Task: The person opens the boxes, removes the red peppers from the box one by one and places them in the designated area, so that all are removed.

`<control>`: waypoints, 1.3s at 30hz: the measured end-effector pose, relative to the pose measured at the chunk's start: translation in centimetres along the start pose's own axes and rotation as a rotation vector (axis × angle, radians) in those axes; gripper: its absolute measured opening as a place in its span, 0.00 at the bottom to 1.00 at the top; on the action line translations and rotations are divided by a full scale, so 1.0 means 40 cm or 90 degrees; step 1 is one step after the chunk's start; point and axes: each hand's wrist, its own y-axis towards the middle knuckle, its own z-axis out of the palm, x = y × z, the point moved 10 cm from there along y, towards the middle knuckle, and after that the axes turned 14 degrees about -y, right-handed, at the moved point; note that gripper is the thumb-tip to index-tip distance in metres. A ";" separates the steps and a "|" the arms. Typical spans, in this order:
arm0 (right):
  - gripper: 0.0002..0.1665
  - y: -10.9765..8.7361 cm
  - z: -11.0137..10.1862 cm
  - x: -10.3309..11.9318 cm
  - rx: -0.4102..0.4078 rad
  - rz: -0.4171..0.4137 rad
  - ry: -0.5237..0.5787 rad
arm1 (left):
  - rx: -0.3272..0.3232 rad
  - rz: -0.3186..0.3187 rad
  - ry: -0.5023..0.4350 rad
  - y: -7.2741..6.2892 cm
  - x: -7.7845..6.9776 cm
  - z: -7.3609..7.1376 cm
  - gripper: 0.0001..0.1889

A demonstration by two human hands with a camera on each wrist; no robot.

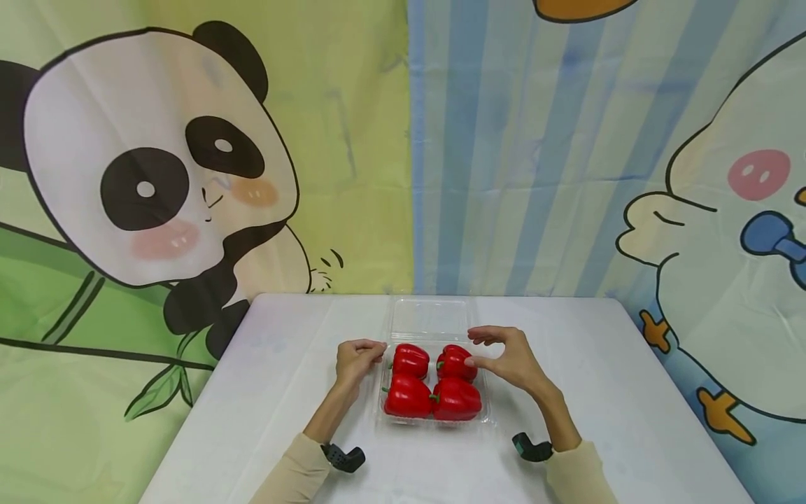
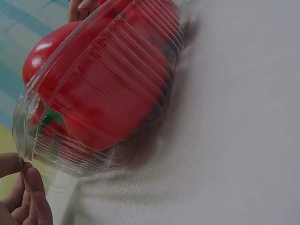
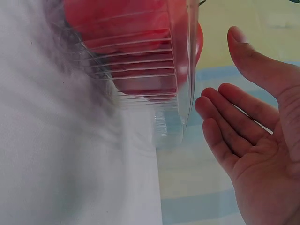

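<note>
Peppers (image 1: 457, 399) sit two-by-two in the tub (image 1: 486, 411) | lid (image 1: 431, 320) behind, by the far edge | tub midway across the table (image 1: 277, 399)

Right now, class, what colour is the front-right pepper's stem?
The stem of that red pepper is green; the head view shows it best.

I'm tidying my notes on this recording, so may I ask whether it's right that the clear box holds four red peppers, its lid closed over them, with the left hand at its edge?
Not quite: the lid is open. The head view shows it folded back beyond the clear box, which does hold four red peppers, with the left hand at its edge.
</note>
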 end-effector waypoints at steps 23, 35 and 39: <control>0.32 -0.030 0.021 0.024 0.008 -0.018 -0.022 | -0.004 0.002 -0.003 0.005 0.009 -0.004 0.09; 0.36 -0.057 0.014 0.042 0.000 -0.026 -0.031 | -0.003 0.004 -0.002 0.002 0.004 -0.003 0.12; 0.35 -0.070 0.014 0.052 0.006 -0.024 -0.024 | -0.003 0.004 0.000 0.000 0.003 -0.003 0.10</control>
